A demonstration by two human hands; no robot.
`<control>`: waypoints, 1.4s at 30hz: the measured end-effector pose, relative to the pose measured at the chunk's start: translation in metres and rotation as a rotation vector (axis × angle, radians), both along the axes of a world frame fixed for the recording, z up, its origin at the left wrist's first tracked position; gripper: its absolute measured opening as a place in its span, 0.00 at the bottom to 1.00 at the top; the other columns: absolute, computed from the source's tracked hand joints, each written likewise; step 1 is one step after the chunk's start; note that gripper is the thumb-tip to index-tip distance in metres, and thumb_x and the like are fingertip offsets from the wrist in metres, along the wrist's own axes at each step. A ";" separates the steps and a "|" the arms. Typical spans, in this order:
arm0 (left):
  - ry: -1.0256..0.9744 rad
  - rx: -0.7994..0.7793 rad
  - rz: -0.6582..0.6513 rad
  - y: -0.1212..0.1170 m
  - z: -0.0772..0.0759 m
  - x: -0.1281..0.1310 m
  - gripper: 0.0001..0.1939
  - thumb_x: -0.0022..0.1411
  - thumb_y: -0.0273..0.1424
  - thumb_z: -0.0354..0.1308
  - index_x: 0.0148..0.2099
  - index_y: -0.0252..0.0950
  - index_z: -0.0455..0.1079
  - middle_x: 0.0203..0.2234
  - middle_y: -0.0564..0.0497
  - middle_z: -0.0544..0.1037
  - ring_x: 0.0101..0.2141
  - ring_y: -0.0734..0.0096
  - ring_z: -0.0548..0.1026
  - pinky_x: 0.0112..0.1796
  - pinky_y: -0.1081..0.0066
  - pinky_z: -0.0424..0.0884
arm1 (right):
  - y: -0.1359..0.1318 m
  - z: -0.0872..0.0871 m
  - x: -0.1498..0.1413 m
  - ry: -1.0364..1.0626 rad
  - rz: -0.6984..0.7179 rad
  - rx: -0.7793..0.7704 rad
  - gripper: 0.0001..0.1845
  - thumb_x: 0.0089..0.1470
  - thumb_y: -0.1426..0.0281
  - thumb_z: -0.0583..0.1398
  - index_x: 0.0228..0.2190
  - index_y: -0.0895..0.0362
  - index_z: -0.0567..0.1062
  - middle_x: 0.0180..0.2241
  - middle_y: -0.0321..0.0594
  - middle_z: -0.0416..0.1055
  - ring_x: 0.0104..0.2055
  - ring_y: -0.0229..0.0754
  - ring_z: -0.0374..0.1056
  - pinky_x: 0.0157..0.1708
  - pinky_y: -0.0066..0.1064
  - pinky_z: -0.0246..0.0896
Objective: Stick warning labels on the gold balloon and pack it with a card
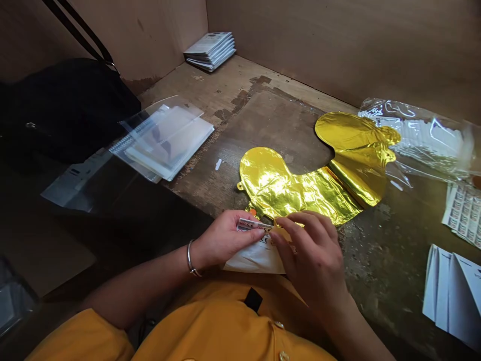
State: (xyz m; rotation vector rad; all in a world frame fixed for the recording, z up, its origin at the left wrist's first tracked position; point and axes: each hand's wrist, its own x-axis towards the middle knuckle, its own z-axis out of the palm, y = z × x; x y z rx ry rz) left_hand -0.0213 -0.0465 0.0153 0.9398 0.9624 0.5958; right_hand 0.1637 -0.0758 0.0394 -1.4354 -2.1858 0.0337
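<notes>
Pinching a small printed tag (251,225), the left grip (221,241) is closed; the right grip (311,255) is closed on a gold foil tab (282,229) just beside it — the gold foil balloon (296,193) lies beyond both on the surface (263,128), long axis running near-left to far-right, right grip slightly nearer.

Workshop booth, scuffed wooden bench (274,125), plywood walls (376,45)
</notes>
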 end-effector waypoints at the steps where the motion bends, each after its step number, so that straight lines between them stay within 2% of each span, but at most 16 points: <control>1: -0.008 0.003 0.003 0.000 0.000 0.000 0.09 0.54 0.32 0.63 0.33 0.31 0.71 0.26 0.54 0.73 0.28 0.78 0.69 0.31 0.77 0.65 | 0.001 0.000 -0.004 -0.009 0.009 -0.008 0.09 0.55 0.71 0.60 0.40 0.55 0.75 0.37 0.45 0.73 0.43 0.49 0.66 0.48 0.42 0.61; 5: -0.052 0.018 0.002 -0.002 -0.002 0.000 0.12 0.56 0.36 0.63 0.35 0.30 0.71 0.27 0.53 0.73 0.28 0.77 0.69 0.32 0.76 0.65 | 0.004 -0.001 -0.012 0.020 0.005 -0.013 0.05 0.55 0.71 0.61 0.35 0.53 0.76 0.32 0.39 0.75 0.39 0.45 0.67 0.44 0.40 0.59; 8: -0.104 0.008 0.009 -0.004 -0.005 -0.002 0.20 0.60 0.45 0.57 0.32 0.30 0.68 0.25 0.53 0.70 0.25 0.78 0.65 0.29 0.76 0.64 | 0.004 -0.001 -0.015 0.065 -0.005 0.093 0.03 0.54 0.72 0.63 0.32 0.53 0.76 0.29 0.36 0.76 0.37 0.43 0.68 0.41 0.37 0.59; 11: -0.147 -0.044 0.020 -0.007 -0.007 -0.003 0.25 0.61 0.51 0.53 0.30 0.31 0.64 0.22 0.55 0.65 0.23 0.79 0.60 0.25 0.76 0.60 | 0.003 -0.002 -0.015 0.047 0.022 0.174 0.05 0.51 0.75 0.64 0.32 0.55 0.75 0.29 0.35 0.77 0.35 0.42 0.67 0.38 0.37 0.58; 17: -0.134 -0.035 0.019 -0.011 -0.007 -0.002 0.25 0.62 0.50 0.53 0.30 0.31 0.63 0.22 0.55 0.63 0.23 0.79 0.59 0.25 0.77 0.59 | 0.000 -0.015 -0.005 -0.040 0.182 0.264 0.14 0.47 0.77 0.66 0.39 0.58 0.75 0.33 0.39 0.77 0.37 0.43 0.68 0.38 0.37 0.59; 22: -0.171 -0.140 0.048 -0.008 -0.010 -0.001 0.24 0.60 0.50 0.55 0.31 0.31 0.64 0.22 0.55 0.65 0.22 0.79 0.60 0.25 0.76 0.59 | 0.001 -0.022 -0.002 -0.073 0.258 0.298 0.13 0.50 0.77 0.64 0.40 0.58 0.74 0.34 0.41 0.76 0.37 0.42 0.67 0.38 0.36 0.60; 24: -0.192 -0.169 0.070 -0.006 -0.012 -0.002 0.24 0.59 0.50 0.56 0.31 0.31 0.63 0.22 0.54 0.66 0.22 0.79 0.61 0.25 0.76 0.59 | 0.002 -0.019 -0.006 -0.021 0.228 0.221 0.10 0.51 0.77 0.63 0.38 0.57 0.73 0.33 0.40 0.75 0.36 0.41 0.66 0.38 0.36 0.61; 27: -0.159 -0.137 0.056 -0.005 -0.013 -0.004 0.24 0.60 0.50 0.55 0.31 0.31 0.64 0.23 0.54 0.65 0.23 0.79 0.61 0.25 0.76 0.59 | 0.004 -0.010 -0.010 0.108 0.100 0.074 0.06 0.52 0.77 0.62 0.33 0.56 0.71 0.31 0.39 0.73 0.34 0.40 0.65 0.38 0.35 0.62; 29: -0.108 -0.084 0.041 -0.005 -0.011 -0.004 0.23 0.62 0.49 0.53 0.30 0.31 0.64 0.22 0.54 0.64 0.23 0.79 0.60 0.25 0.76 0.58 | 0.006 -0.004 -0.011 0.124 0.040 0.035 0.05 0.53 0.74 0.62 0.34 0.56 0.72 0.32 0.40 0.73 0.35 0.41 0.66 0.39 0.36 0.63; 32: -0.069 0.008 0.036 -0.007 -0.007 -0.004 0.22 0.63 0.47 0.52 0.30 0.31 0.63 0.23 0.55 0.64 0.24 0.78 0.59 0.26 0.76 0.58 | 0.007 0.000 -0.012 0.048 0.029 0.014 0.08 0.54 0.71 0.63 0.38 0.55 0.74 0.35 0.41 0.75 0.37 0.43 0.68 0.42 0.38 0.62; 35: -0.065 0.066 0.038 -0.007 -0.005 -0.003 0.21 0.65 0.45 0.50 0.30 0.31 0.64 0.23 0.54 0.63 0.25 0.78 0.59 0.27 0.76 0.58 | 0.004 -0.003 -0.014 0.030 0.024 0.043 0.09 0.52 0.73 0.64 0.38 0.54 0.75 0.34 0.38 0.76 0.36 0.43 0.68 0.41 0.38 0.61; 42: -0.081 0.007 0.045 -0.007 -0.004 -0.003 0.21 0.64 0.46 0.51 0.30 0.31 0.63 0.23 0.54 0.63 0.25 0.78 0.58 0.26 0.76 0.58 | 0.001 -0.011 -0.014 -0.007 0.059 0.210 0.10 0.49 0.76 0.66 0.35 0.53 0.75 0.32 0.35 0.77 0.35 0.42 0.66 0.39 0.35 0.59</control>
